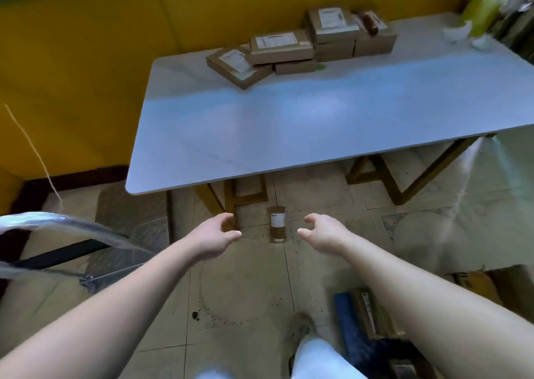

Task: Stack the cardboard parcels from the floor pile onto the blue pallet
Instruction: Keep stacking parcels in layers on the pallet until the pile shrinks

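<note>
"Cardboard parcel (278,224), position?"

"On the tiled floor (245,286), just in front of the near edge of the white table (289,124). Narrow, brown, white label on its far half. Whether it stands on edge or lies flat: cannot tell."

"Left hand (213,240)?"

"Arm stretched forward. Fingers and thumb loosely curved and apart, holding nothing. In this view it sits left of the parcel, clear of it."

"Right hand (323,234)?"

"Same posture, mirrored. Thumb and fingers parted, nothing between them, to the right of the parcel and not touching it. The parcel shows in the gap between the two hands."

"Blue pallet (345,309)?"

"Low right, near the person's foot (300,326), mostly hidden by the right forearm. A brown box (365,312) lies on it; its edges are blurred."

"Other parcels?"

"A stack of labelled boxes (303,43) at the far side of the table, against the yellow wall (86,60). Some lie two high, one at the left end is tilted."

"Anything else?"

"A plastic-wrapped chair (43,234) at the left edge."
</note>
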`<state>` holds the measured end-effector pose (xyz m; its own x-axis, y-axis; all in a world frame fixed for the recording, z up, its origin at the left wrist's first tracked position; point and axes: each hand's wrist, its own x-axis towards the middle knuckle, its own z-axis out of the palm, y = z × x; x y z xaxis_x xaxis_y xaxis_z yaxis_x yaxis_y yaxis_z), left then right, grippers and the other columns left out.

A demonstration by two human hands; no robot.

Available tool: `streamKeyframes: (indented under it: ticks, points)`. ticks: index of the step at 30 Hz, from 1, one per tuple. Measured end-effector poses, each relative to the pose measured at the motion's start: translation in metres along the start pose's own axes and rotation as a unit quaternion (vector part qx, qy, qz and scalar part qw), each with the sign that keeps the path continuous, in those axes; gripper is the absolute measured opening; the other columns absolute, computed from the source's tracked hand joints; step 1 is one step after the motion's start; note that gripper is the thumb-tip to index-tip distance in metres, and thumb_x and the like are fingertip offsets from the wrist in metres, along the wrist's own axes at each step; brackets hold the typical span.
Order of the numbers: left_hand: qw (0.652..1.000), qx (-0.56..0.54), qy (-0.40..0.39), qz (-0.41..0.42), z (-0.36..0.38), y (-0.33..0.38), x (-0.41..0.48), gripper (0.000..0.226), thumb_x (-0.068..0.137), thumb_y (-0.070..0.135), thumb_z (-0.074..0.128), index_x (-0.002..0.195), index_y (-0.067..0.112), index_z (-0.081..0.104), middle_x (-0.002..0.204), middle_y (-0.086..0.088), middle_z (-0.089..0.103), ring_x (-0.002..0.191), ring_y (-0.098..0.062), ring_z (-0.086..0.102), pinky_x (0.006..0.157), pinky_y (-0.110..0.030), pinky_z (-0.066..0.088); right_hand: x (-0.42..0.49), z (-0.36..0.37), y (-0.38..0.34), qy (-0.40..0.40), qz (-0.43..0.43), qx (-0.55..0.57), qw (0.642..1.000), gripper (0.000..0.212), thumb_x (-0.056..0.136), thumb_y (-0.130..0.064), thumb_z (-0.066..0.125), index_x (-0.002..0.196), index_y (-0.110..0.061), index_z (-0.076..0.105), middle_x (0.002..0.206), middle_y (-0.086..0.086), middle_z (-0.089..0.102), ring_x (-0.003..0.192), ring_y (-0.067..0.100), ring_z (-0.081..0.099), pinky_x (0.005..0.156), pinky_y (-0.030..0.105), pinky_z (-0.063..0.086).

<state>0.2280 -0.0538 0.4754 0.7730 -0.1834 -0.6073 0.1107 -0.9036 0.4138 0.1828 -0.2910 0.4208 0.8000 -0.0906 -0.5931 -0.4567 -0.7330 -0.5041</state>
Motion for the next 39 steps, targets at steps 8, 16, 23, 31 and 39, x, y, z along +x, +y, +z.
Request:
streamKeyframes:
  ticks: [8, 16, 23, 31, 39]
  points:
    - [0.997, 0.028, -0.067, -0.021, 0.059, -0.028, 0.142, 0.058, 0.095, 0.038, 0.053, 0.146, 0.017, 0.034, 0.150, -0.008, 0.037, 0.129, -0.024, 0.046, 0.099, -0.028, 0.040, 0.109, 0.059, 0.042, -0.044, 0.075, 0.044, 0.995, 0.060, 0.097, -0.043, 0.049, 0.148, -0.016, 0.034, 0.151, 0.005, 0.039, 0.133, 0.023, 0.043, 0.101, 0.027, 0.037]
    - [0.995, -0.028, -0.094, -0.018, 0.173, -0.093, 0.333, 0.055, 0.093, 0.031, 0.058, 0.143, 0.017, 0.039, 0.143, -0.009, 0.044, 0.125, -0.026, 0.047, 0.090, -0.027, 0.041, 0.262, 0.151, 0.112, -0.011, 0.100, 0.082, 0.992, 0.057, 0.098, -0.039, 0.049, 0.145, -0.010, 0.039, 0.146, 0.012, 0.045, 0.128, 0.026, 0.048, 0.098, 0.025, 0.038]
    - [0.995, -0.043, -0.082, -0.021, 0.275, -0.133, 0.459, 0.052, 0.095, 0.029, 0.056, 0.142, 0.015, 0.039, 0.115, -0.008, 0.055, 0.072, -0.015, 0.048, 0.055, -0.020, 0.041, 0.381, 0.237, 0.172, 0.000, 0.086, 0.131, 0.988, 0.052, 0.093, -0.041, 0.057, 0.130, -0.005, 0.051, 0.121, 0.014, 0.060, 0.108, 0.028, 0.059, 0.085, 0.030, 0.045]
    - [0.997, -0.053, -0.059, -0.021, 0.342, -0.169, 0.556, 0.052, 0.098, 0.025, 0.049, 0.146, 0.014, 0.032, 0.145, -0.015, 0.041, 0.129, -0.034, 0.043, 0.100, -0.037, 0.038, 0.488, 0.311, 0.209, 0.041, 0.109, 0.141, 0.983, 0.042, 0.095, -0.021, 0.056, 0.132, -0.006, 0.041, 0.122, 0.015, 0.058, 0.103, 0.030, 0.059, 0.082, 0.036, 0.052]
    - [0.966, -0.224, -0.088, -0.091, 0.386, -0.176, 0.584, 0.046, 0.102, 0.031, 0.038, 0.146, 0.016, 0.035, 0.146, -0.008, 0.041, 0.126, -0.028, 0.044, 0.097, -0.042, 0.040, 0.517, 0.356, 0.218, -0.025, 0.092, 0.177, 0.980, 0.054, 0.099, -0.014, 0.046, 0.146, 0.000, 0.025, 0.140, 0.020, 0.042, 0.121, 0.031, 0.050, 0.089, 0.032, 0.043]
